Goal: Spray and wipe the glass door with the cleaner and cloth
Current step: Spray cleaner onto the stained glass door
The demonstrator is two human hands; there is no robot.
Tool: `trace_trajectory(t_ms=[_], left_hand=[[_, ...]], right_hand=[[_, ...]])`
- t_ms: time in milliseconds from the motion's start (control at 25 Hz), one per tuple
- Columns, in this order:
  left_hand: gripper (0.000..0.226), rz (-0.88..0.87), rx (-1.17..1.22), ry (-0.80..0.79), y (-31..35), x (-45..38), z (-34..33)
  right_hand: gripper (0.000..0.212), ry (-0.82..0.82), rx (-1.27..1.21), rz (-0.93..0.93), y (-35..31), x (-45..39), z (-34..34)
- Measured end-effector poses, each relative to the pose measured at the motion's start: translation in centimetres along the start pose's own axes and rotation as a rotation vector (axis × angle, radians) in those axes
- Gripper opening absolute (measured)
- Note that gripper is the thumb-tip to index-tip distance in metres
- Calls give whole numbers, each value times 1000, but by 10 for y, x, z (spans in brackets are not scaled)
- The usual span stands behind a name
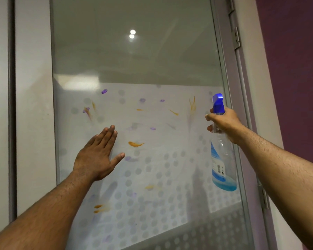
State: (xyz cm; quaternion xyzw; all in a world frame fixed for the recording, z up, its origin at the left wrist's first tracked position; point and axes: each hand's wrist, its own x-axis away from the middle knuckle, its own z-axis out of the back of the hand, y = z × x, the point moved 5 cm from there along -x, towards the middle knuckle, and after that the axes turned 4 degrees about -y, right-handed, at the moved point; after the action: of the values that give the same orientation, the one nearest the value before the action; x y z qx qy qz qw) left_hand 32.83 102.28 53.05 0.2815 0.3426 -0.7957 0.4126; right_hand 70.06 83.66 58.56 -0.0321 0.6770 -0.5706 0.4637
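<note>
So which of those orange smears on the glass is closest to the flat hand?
The fish-shaped orange smear just right of the left hand, level with its fingers and above the thumb. The other orange marks sit higher up or lower down the glass door.

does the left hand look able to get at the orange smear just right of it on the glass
Probably yes: the left hand lies open against the glass door, holding nothing, and bare glass separates its fingers from the orange smear.

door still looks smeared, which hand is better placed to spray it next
Right. The right hand already grips the spray bottle, nozzle toward the glass door; the left hand lies flat and empty.
</note>
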Motion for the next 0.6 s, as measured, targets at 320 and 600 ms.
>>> trace_trajectory(t_ms=[320, 600], left_hand=[[83, 70, 70, 68, -3, 18, 10], [82, 212, 1, 192, -43, 101, -12]], right_hand=[[37, -195, -66, 110, 6, 65, -78], [29, -405, -115, 67, 32, 153, -177]])
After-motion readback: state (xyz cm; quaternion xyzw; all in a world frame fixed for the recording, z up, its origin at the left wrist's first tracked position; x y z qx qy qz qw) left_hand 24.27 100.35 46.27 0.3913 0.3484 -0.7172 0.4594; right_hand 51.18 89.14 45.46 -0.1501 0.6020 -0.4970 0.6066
